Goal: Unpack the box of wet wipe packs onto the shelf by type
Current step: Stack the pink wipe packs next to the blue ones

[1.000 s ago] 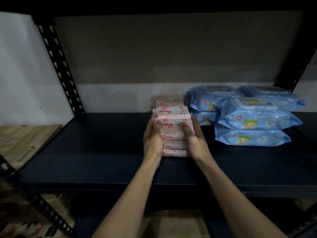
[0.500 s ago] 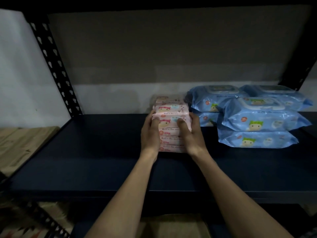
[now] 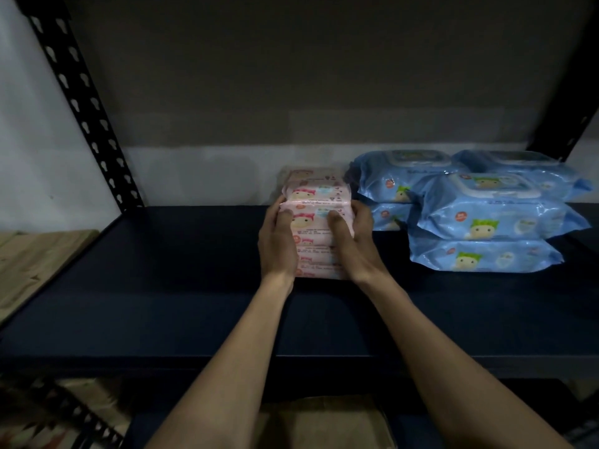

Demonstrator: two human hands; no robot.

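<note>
A stack of small pink wet wipe packs (image 3: 312, 228) stands on the dark blue shelf (image 3: 181, 286), with more pink packs (image 3: 311, 181) right behind it. My left hand (image 3: 278, 246) grips the stack's left side and my right hand (image 3: 353, 244) grips its right side, thumbs on the top pack. To the right lie several large blue wet wipe packs (image 3: 486, 215), piled two high in front and behind. The cardboard box (image 3: 321, 422) shows below the shelf's front edge, between my forearms.
A black perforated upright (image 3: 84, 105) rises at the back left, another at the back right (image 3: 570, 118). A wooden surface (image 3: 35, 264) lies to the left of the shelf. The left half of the shelf is bare.
Both hands have slid the pink stack farther back on the shelf, up against the pink packs behind. The grip is unchanged.
</note>
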